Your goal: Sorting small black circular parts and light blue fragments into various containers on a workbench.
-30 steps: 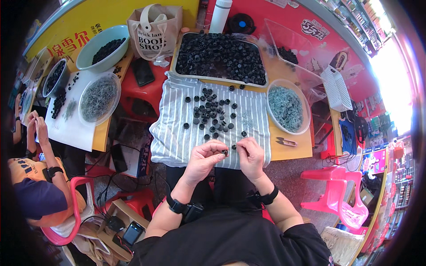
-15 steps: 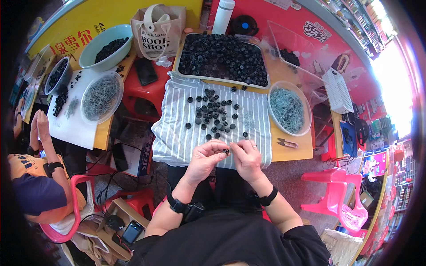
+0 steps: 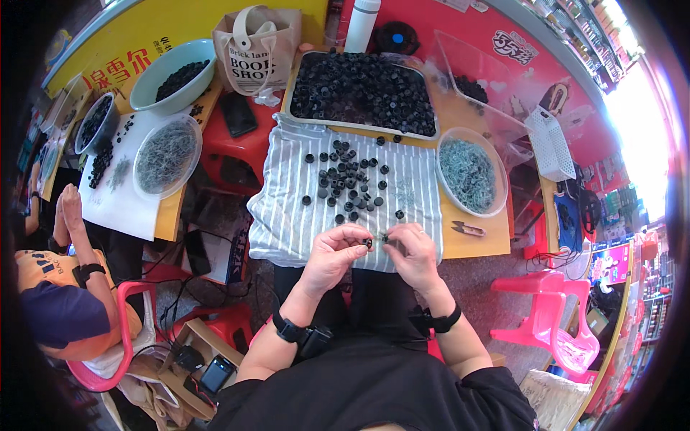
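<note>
My left hand (image 3: 338, 250) is closed in a pinch on a small round black cap (image 3: 367, 243), held just off the near edge of a striped grey cloth (image 3: 287, 215). My right hand (image 3: 412, 251) is beside it, thumb and fingers pinched together a short gap away. Something small and dark shows at its fingertips, too small to name. Beyond both hands, several like black caps (image 3: 352, 183) lie loose on the cloth. A few thin, pale greenish strands (image 3: 408, 195) are scattered to their right.
A white-rimmed tray (image 3: 359, 131) heaped with black caps stands behind the cloth. To the right are a round tub (image 3: 496, 210) of tangled bluish strands and thread snips (image 3: 468, 228). A co-worker (image 3: 72, 287) sits at the left table, near another strand-filled tub (image 3: 194, 169).
My right hand has moved slightly right, its fingertips drawing apart from the black cap. My left hand keeps the cap in nearly the same place.
</note>
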Available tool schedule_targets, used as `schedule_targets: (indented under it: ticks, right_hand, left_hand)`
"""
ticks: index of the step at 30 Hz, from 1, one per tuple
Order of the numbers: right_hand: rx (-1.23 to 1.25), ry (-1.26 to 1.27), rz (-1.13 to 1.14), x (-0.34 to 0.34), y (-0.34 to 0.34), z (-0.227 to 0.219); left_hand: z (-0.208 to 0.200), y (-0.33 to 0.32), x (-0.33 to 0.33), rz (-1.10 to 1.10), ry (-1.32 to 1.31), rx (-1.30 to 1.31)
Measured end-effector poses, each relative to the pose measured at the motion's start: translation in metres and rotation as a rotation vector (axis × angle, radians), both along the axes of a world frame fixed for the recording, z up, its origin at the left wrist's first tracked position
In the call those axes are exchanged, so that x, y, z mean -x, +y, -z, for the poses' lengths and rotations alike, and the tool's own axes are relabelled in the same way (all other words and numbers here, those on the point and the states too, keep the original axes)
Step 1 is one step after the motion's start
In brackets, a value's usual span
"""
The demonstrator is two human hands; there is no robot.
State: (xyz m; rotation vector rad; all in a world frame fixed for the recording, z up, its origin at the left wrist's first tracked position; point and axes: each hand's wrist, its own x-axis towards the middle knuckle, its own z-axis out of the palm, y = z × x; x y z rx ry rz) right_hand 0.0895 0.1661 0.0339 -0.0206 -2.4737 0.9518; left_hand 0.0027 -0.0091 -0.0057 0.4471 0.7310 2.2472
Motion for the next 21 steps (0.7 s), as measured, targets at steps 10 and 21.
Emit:
schedule_targets:
  ticks: [10, 21]
  right_hand:
    - [0.389, 0.097, 0.047, -0.004, -0.016, -0.005]
    - [0.444, 0.026, -0.008, -0.001, -0.039, -0.021]
  left_hand:
    - [-0.001, -0.003, 0.0, 0.008, -0.044, 0.019]
    - [-0.004, -0.002, -0.001, 0.014, -0.061, -0.015]
